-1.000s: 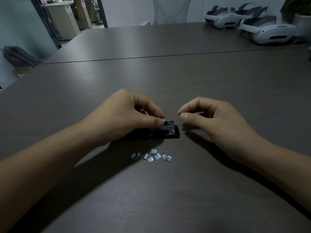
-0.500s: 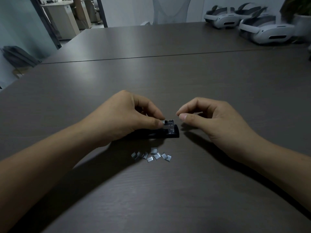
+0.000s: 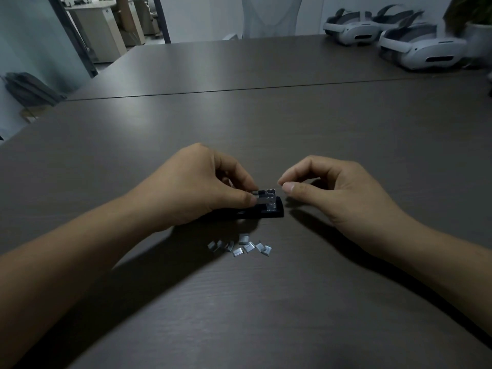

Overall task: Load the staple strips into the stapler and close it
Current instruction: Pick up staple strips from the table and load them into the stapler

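Note:
A small black stapler (image 3: pixel 269 211) lies on the dark table, its metal staple channel exposed at the right end. My left hand (image 3: pixel 197 185) covers its left part and pinches the channel between thumb and forefinger. Just right of the stapler's tip hovers my right hand (image 3: pixel 327 187), thumb and forefinger pinched together; whether they hold a staple strip is too small to tell. Several short silver staple strips (image 3: pixel 241 246) lie scattered on the table in front of the stapler, nearer to me.
The dark wood-grain table (image 3: pixel 266 129) stretches far beyond the hands, with a seam across the back. Two white headsets (image 3: pixel 418 49) rest at the far right, beside a potted plant (image 3: pixel 476 25). An office cabinet (image 3: pixel 98 27) stands beyond the table at left.
Both hands stay nearly in place. The left thumb and forefinger have shifted slightly on the stapler's metal channel, showing more of the channel.

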